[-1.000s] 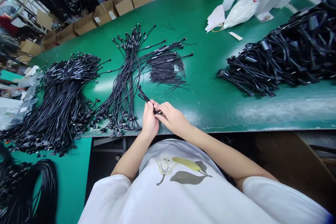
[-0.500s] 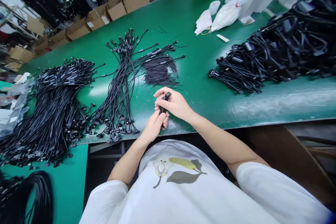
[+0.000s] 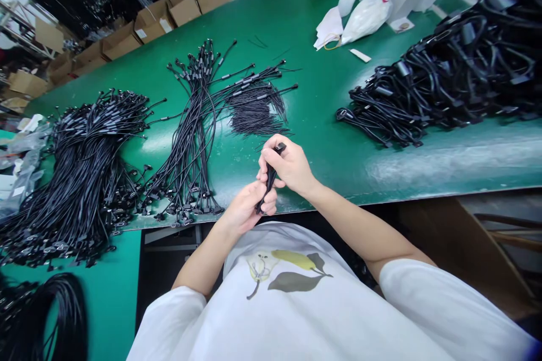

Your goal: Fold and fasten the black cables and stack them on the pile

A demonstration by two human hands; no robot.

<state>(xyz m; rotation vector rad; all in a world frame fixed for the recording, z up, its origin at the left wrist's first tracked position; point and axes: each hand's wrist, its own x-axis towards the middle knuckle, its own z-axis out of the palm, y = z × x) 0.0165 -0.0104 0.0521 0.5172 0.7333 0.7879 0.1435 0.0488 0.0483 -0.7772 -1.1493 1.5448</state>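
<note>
Bare right hand edged rightward; it and bare left hand grip slim, black, plastic-sheathed cable bundle between them; slackened grip might let strands spring loose.

Black cable, apparently folded up, aslant

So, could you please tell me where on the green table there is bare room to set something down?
The green table shows bare patches between the thin black strands and the bundled cables, and along the front edge right of the right hand. It is crowded under the cable pile at left and the loose cables.
</note>
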